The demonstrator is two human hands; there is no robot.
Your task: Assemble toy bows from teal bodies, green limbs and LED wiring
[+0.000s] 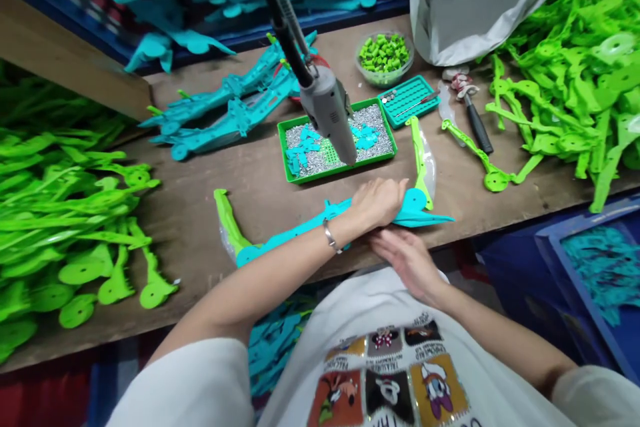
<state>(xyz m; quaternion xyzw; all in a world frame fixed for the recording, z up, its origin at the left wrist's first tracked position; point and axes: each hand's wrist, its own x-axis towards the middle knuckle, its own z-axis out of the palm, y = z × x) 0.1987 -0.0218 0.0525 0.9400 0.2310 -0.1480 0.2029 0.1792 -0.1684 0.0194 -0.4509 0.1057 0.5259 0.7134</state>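
My left hand (377, 203) lies palm down on a long teal plastic part (295, 230) that rests along the front edge of the wooden bench (200, 207). The hand presses on its right end, near a teal disc (415, 200). My right hand (407, 260) sits just below the bench edge, fingers spread, touching the underside of the same teal part. A green plastic arm (417, 160) crosses the teal part's right end, and a curved green piece (227, 223) meets its left end.
A grey powered screwdriver (327, 110) hangs over a green tray of screws (383, 123). Behind stand a bowl of green caps (385, 53), a teal grid tray (407, 100), assembled teal parts (230, 110) and a hammer (475, 120). Green part piles (65, 213) (575, 73) flank both sides.
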